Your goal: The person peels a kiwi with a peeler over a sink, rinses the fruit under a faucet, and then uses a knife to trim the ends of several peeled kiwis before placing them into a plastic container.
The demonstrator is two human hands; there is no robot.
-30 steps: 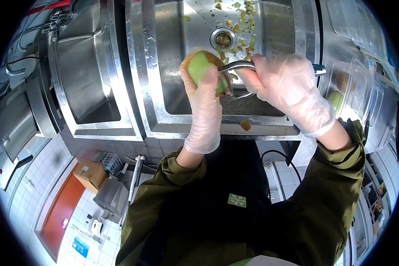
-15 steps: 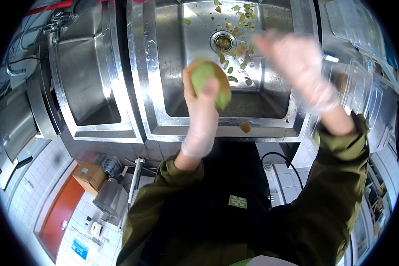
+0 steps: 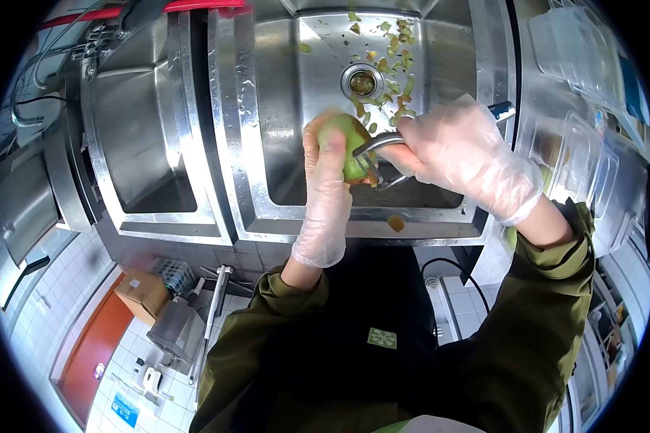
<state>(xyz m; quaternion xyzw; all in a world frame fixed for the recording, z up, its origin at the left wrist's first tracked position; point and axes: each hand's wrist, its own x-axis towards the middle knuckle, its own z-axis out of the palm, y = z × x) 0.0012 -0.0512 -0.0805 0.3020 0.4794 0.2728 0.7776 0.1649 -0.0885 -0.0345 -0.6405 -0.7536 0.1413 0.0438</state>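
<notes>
My left hand [image 3: 326, 187], in a clear plastic glove, grips a partly peeled green fruit [image 3: 352, 133] above the front of the sink. Patches of brownish skin show on the fruit's lower side. My right hand [image 3: 455, 155], gloved as well, is closed round a metal Y-shaped peeler [image 3: 378, 142], whose head lies right at the fruit's right side. The end of its handle sticks out past the hand on the right. Beneath them, the steel sink [image 3: 282, 144] holds scattered peelings [image 3: 393, 65] around its drain [image 3: 362, 81].
One piece of peel [image 3: 396, 223] lies on the sink's front rim. A second sink basin [image 3: 141, 130] and a faucet [image 3: 97, 43] are to the left. Clear plastic containers [image 3: 574, 151] stand on the right. A cardboard box [image 3: 143, 292] sits on the floor at lower left.
My right hand has come down and left from the raised, blurred position, bringing the peeler to the fruit. My left hand has shifted slightly downward with the fruit.
</notes>
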